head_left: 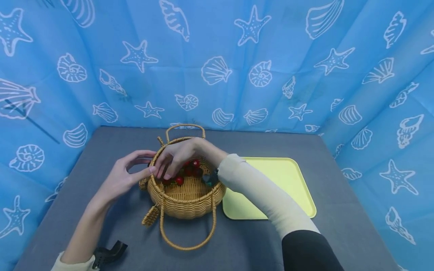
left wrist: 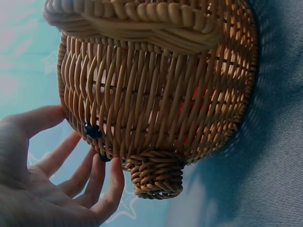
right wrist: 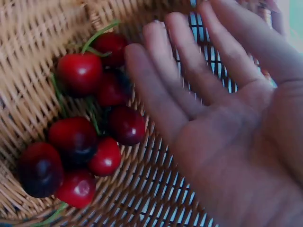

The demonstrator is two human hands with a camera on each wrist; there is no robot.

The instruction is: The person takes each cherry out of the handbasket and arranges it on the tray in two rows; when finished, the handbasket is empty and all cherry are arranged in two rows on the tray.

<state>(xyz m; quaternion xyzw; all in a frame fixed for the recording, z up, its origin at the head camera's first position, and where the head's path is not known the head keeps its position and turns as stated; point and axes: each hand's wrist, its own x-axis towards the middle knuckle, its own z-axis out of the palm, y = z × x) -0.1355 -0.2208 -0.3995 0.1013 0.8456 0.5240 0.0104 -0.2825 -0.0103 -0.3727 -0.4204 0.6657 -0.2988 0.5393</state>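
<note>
A round wicker basket (head_left: 184, 205) with two looped handles stands on the grey table. Several dark red cherries (right wrist: 79, 74) with green stems lie on its floor. My right hand (head_left: 178, 154) reaches down inside, and in the right wrist view its fingers are extended along the woven wall, beside the cherries, with nothing held. Outside the basket's left side is my left hand (head_left: 127, 175). Its thumb touches near the rim and its spread fingertips touch the wall, close to a black bead (left wrist: 93, 131) and a woven stub (left wrist: 158, 175).
A pale yellow tray (head_left: 301, 195) lies right of the basket, partly under my right forearm. The front handle (head_left: 186, 247) hangs out over the table. A blue curtain (head_left: 237, 94) with white sea shapes closes off the back and sides.
</note>
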